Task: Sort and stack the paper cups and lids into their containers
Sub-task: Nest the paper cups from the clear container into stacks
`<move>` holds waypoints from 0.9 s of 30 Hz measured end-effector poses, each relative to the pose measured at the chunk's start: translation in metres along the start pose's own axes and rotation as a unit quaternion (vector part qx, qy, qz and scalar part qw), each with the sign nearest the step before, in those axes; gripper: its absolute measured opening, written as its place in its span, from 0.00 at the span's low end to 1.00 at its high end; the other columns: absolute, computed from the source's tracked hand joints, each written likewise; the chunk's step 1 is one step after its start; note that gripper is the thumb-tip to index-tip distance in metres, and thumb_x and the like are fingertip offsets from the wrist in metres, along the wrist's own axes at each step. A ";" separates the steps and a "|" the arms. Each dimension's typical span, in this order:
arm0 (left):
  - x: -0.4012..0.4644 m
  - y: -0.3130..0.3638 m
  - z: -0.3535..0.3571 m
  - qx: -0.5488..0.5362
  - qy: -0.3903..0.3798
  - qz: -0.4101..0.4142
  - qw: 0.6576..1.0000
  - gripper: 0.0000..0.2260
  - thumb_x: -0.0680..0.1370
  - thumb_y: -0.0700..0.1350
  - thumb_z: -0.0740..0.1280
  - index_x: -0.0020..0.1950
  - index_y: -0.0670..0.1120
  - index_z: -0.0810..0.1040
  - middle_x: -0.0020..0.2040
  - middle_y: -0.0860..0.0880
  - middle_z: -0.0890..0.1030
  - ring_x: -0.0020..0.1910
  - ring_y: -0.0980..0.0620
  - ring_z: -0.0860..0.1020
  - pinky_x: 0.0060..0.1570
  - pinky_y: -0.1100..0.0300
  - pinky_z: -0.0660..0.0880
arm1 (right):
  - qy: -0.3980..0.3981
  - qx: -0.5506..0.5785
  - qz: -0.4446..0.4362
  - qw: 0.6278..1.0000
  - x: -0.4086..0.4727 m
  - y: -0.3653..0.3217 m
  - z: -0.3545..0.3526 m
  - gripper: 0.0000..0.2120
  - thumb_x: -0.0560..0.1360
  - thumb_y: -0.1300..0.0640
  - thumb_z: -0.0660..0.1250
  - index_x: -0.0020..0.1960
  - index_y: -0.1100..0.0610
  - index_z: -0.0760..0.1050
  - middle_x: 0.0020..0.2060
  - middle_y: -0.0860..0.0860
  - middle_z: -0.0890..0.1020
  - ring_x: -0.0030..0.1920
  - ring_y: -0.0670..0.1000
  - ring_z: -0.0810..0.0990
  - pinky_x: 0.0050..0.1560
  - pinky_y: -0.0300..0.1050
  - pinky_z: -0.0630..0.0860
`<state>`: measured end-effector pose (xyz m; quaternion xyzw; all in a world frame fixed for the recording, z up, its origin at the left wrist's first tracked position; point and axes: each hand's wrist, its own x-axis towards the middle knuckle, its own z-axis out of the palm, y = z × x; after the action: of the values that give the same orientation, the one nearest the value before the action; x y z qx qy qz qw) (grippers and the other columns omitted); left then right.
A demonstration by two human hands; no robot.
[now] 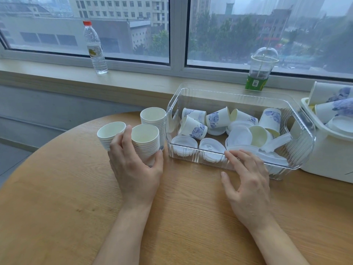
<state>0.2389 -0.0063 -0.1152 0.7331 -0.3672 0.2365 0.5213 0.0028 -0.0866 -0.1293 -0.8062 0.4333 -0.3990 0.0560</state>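
- Paper cups: three nested stacks stand upright on the bench, left of the clear bin. The near stack is in the middle, the left stack just beside it, the far stack behind it and close to the bin's left wall.
- Loose cups, white with a blue flower print, lie tipped on their sides in the far half of the clear bin; one at the far right stands mouth down.
- Lids: white plastic discs lie scattered over the bin's near half, some overlapping, some partly under the cups.
- Clear bin: a transparent ribbed tub with handle cut-outs in its short walls, on the bench right of the stacks.
- Left hand: wrapped round the near stack, thumb on its right side, fingers reaching up between it and the left stack.
- Right hand: released, fingers spread and only slightly bent, fingertips touching or almost touching the bin's near rim; it holds nothing.
- White container: opaque, just right of the clear bin at the frame's edge, holding more flower-print cups and at least one lid.
- Bench: round, pale wood grain.
- Window sill, beyond the bench: a water bottle with a red cap at left, a domed-lid drink cup with a straw and green sleeve at right.
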 end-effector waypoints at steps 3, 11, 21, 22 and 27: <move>0.000 0.001 -0.001 0.015 0.017 0.013 1.000 0.39 0.68 0.45 0.83 0.75 0.39 0.72 0.67 0.37 0.73 0.62 0.39 0.71 0.66 0.47 0.67 | -0.001 0.001 0.000 1.000 0.000 0.000 0.000 0.24 0.75 0.53 0.69 0.71 0.52 0.78 0.66 0.46 0.78 0.73 0.52 0.70 0.77 0.46 0.58; -0.001 0.019 -0.007 -0.029 0.000 0.062 0.998 0.33 0.72 0.48 0.77 0.75 0.39 0.73 0.68 0.38 0.73 0.65 0.39 0.71 0.70 0.50 0.66 | 0.004 0.003 -0.002 1.000 0.000 0.001 0.001 0.24 0.75 0.53 0.69 0.71 0.52 0.78 0.67 0.46 0.77 0.73 0.51 0.69 0.77 0.45 0.58; -0.029 0.035 0.024 -0.135 -0.188 0.132 0.964 0.26 0.77 0.49 0.75 0.73 0.43 0.75 0.68 0.47 0.75 0.67 0.47 0.75 0.69 0.54 0.72 | -0.001 0.009 -0.004 1.000 0.001 0.000 -0.002 0.24 0.76 0.52 0.70 0.72 0.52 0.78 0.66 0.44 0.77 0.73 0.51 0.71 0.76 0.50 0.63; -0.029 0.032 0.029 -0.144 -0.203 0.116 0.962 0.26 0.77 0.49 0.75 0.74 0.44 0.75 0.68 0.48 0.75 0.67 0.48 0.75 0.69 0.53 0.73 | -0.001 0.009 -0.005 1.000 0.002 -0.001 -0.004 0.24 0.76 0.51 0.69 0.72 0.51 0.78 0.66 0.44 0.77 0.72 0.51 0.71 0.76 0.51 0.64; -0.027 0.024 0.037 -0.160 -0.227 0.043 0.960 0.29 0.76 0.52 0.75 0.74 0.46 0.73 0.67 0.50 0.75 0.61 0.44 0.79 0.66 0.47 0.75 | 0.024 0.065 0.029 0.997 0.037 -0.016 -0.018 0.18 0.80 0.50 0.71 0.69 0.50 0.79 0.62 0.43 0.78 0.65 0.44 0.73 0.71 0.50 0.68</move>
<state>0.2024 -0.0380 -0.1337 0.6579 -0.5401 0.0239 0.5243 0.0119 -0.0997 -0.0888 -0.7780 0.4311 -0.4438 0.1090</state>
